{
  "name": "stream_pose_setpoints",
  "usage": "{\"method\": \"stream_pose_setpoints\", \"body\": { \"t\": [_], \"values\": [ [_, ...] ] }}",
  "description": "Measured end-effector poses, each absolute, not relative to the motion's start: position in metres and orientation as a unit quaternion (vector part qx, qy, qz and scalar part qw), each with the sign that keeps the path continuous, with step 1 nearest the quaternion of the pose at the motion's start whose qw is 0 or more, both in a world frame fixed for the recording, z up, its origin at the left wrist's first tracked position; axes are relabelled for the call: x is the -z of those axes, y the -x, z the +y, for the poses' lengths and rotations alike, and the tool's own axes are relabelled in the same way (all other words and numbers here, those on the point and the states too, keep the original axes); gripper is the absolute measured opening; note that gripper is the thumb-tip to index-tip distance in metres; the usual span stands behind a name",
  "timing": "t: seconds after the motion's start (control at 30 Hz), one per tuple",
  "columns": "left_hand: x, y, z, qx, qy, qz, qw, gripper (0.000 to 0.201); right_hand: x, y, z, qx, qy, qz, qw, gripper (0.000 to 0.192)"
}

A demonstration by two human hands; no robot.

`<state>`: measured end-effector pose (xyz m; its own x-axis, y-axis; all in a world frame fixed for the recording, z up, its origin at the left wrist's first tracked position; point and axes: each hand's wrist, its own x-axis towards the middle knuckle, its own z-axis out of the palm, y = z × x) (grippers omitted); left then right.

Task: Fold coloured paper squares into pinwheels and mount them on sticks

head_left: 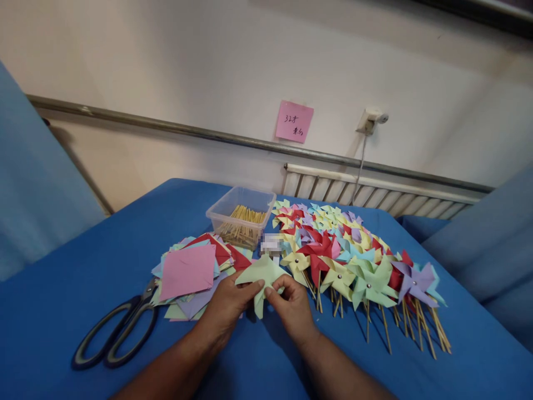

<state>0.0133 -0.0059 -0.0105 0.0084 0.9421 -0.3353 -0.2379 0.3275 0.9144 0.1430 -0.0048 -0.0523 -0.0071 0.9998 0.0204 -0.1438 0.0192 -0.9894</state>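
A pale green paper [263, 271], cut and partly folded like a pinwheel, is held between my two hands above the blue-covered table. My left hand [233, 297] pinches it from the left, thumb on top near its middle. From the right, my right hand [291, 305] pinches a folded part with thumb and forefinger, close to the left thumb. Just left of my hands lies a loose pile of coloured paper squares [187, 272] with a pink one on top. Many finished paper pinwheels [370, 283] on thin sticks lie to the right.
Behind the paper pile stands a clear plastic box [241, 194] holding thin sticks [245, 219]. Large black-handled scissors [120, 328] lie at the left, blades under the papers. A radiator [325, 186] and pink note [294, 121] are at the wall; blue curtains [37, 166] hang either side.
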Motion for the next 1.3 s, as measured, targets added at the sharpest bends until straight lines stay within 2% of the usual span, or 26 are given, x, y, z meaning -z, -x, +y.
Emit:
{"method": "stream_pose_setpoints", "body": {
  "t": [0.67,1.07,1.17,1.23,1.3],
  "values": [
    [0.003,-0.017,-0.009,-0.47,-0.372,0.539,0.591,0.024,0.051,-0.14,-0.005,-0.532,0.456,-0.454,0.55,0.038],
    [0.011,-0.016,-0.006,-0.456,-0.389,0.551,0.581,0.025,0.056,-0.138,-0.006,-0.556,0.44,-0.437,0.554,0.038],
    [0.012,-0.012,-0.004,-0.448,-0.394,0.563,0.572,0.027,0.054,-0.14,-0.01,-0.55,0.434,-0.448,0.555,0.03],
    [0.011,-0.009,-0.003,-0.447,-0.391,0.57,0.568,0.027,0.052,-0.143,-0.011,-0.532,0.432,-0.446,0.576,0.023],
    [0.008,-0.006,-0.001,-0.452,-0.383,0.572,0.567,0.025,0.051,-0.147,-0.009,-0.515,0.424,-0.42,0.615,0.031]
  ]
}}
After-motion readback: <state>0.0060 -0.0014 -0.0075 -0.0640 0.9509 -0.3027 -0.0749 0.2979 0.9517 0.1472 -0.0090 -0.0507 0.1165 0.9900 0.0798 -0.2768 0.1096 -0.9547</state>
